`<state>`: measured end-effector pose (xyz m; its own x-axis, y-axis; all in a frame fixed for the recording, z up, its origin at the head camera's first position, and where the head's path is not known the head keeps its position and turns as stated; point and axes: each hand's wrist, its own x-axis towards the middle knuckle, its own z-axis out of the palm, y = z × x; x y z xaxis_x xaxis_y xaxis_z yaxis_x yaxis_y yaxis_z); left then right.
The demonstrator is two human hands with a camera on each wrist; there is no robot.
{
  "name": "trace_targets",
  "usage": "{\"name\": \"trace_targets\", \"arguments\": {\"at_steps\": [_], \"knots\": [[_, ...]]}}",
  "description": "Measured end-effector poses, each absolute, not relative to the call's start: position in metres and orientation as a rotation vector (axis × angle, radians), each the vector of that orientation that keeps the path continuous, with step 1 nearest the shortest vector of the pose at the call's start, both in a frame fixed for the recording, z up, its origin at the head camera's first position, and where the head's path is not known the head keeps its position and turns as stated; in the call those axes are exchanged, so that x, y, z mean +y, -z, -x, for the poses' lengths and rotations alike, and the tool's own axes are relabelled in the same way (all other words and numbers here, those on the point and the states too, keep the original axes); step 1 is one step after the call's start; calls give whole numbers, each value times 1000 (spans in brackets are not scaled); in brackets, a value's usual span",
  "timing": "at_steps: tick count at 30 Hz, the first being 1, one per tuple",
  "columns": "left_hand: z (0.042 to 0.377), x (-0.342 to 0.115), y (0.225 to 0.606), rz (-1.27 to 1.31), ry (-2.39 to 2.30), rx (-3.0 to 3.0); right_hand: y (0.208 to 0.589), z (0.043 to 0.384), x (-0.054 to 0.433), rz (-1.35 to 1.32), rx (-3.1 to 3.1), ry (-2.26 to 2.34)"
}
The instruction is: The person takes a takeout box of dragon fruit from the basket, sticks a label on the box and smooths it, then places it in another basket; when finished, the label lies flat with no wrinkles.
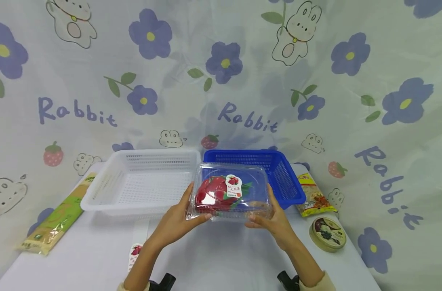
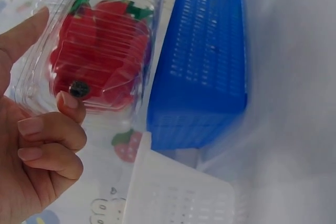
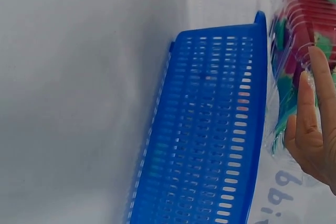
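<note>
Both hands hold up a clear plastic clamshell box (image 1: 255,182) in front of the baskets. A red dragon fruit (image 1: 211,192) with green tips lies inside, towards the left. A white label (image 1: 234,186) with a fruit picture is on the lid. My left hand (image 1: 179,218) grips the box's left side, thumb on the near edge; its curled fingers (image 2: 52,129) show at the underside in the left wrist view. The right side is gripped by my right hand (image 1: 273,224), with two fingertips (image 3: 315,66) against the plastic in the right wrist view.
A white basket (image 1: 108,204) stands behind left, a blue basket (image 1: 290,190) behind the box. Far left lies a green-gold packet (image 1: 61,218). At right are a yellow snack bag (image 1: 312,196) and a round tin (image 1: 328,234). A label strip (image 1: 135,252) lies near the left forearm.
</note>
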<state>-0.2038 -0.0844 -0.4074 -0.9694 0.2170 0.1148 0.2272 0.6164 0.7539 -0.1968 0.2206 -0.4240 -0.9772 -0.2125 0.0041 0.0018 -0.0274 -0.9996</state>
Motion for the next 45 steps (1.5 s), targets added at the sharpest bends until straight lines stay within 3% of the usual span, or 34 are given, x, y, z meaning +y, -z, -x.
{"name": "trace_targets", "arguments": {"at_steps": [45], "knots": [[228, -73, 405, 427, 1355, -2901, 428, 240, 240, 278, 1898, 2243]]}}
